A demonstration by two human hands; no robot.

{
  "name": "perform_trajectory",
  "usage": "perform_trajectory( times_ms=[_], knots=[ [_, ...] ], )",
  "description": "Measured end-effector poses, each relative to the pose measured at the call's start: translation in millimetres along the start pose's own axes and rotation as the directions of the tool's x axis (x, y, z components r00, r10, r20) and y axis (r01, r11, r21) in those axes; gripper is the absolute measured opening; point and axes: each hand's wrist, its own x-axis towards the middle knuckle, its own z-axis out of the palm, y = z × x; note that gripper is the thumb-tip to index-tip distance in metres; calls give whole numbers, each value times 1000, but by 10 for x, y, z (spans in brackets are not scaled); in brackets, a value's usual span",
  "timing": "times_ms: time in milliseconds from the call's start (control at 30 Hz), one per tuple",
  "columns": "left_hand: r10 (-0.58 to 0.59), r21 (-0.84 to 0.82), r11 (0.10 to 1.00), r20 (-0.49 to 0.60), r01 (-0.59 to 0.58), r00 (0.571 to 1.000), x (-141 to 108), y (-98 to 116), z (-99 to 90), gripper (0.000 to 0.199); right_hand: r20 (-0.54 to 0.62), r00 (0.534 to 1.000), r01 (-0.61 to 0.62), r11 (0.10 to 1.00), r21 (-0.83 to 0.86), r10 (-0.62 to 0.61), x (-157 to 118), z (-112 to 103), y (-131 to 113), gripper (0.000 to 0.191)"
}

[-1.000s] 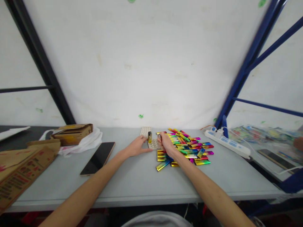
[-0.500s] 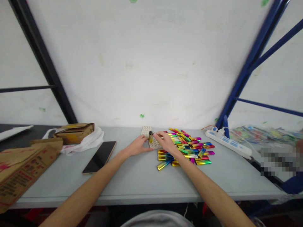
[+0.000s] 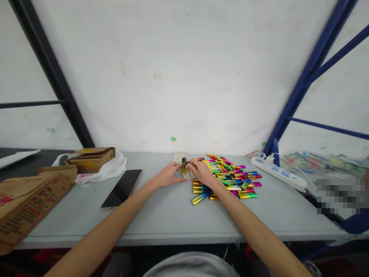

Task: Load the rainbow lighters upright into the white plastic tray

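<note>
So the small gold piece with a dark top (image 3: 183,167) stood upright at the pale, knobbly, grid-like panel (image 3: 179,155), mid-scene on the far side of the grey table (image 3: 173,219); left hand (image 3: 166,175) was just left of it, thumb and fingers apart, not sure if they touched the panel; right hand (image 3: 202,172) had its fingertips bunched right by the top, couldn't tell whether they gripped anything; progress-wise, that was the only upright piece I could make out; loads of shiny multicoloured metallic pieces (image 3: 236,175) lay loose in a heap to the right, tbh.
</note>
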Motion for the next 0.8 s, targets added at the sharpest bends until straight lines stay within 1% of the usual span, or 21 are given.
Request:
perform_trajectory(
  times_ms=[133, 200, 300, 367, 433, 500, 567, 633, 667, 700, 733, 800],
  knots=[
    [6, 2, 1000, 9, -6, 1000, -2, -11, 4, 60, 130, 990, 78, 989, -128, -61, 35, -16, 7, 25],
    [7, 0, 1000, 2, -7, 1000, 0, -20, 9, 60, 164, 985, 96, 967, -238, -57, 52, -28, -18, 27],
    [11, -1, 1000, -13, -11, 1000, 1, -31, 15, 61, 155, 987, 43, 892, -449, 30, 49, -13, -83, 30],
    [11, 6, 1000, -7, -11, 1000, -1, -32, 12, 59, 170, 981, 18, 835, -550, 91, 30, 12, -129, 31],
    [9, 13, 1000, 2, -9, 1000, -3, -28, 4, 57, 214, 971, 36, 817, -575, 108, 13, 14, -157, 30],
    [-1, 21, 1000, 10, 1, 1000, -4, -25, -3, 57, 226, 971, 56, 838, -543, 82, 16, -42, -143, 29],
    [-13, 27, 1000, 19, 12, 1000, -2, -28, -6, 58, 185, 981, 49, 864, -501, 51, 54, -173, -62, 30],
    [-31, 38, 999, 29, 30, 999, 2, -35, -3, 60, 120, 990, 1, 865, -502, 69, 133, -364, 97, 31],
    [-38, 43, 998, 32, 37, 999, 4, -38, 0, 60, 87, 990, -49, 845, -533, 112, 186, -469, 204, 29],
    [-45, 48, 998, 34, 43, 998, 6, -40, 3, 61, 48, 981, -125, 806, -579, 187, 245, -570, 322, 27],
    [-49, 53, 997, 36, 47, 998, 7, -42, 5, 61, 22, 961, -203, 754, -625, 277, 305, -661, 447, 27],
    [-49, 62, 997, 41, 47, 998, 7, -40, 9, 62, -10, 936, -270, 702, -658, 351, 412, -791, 691, 28]
  ],
)
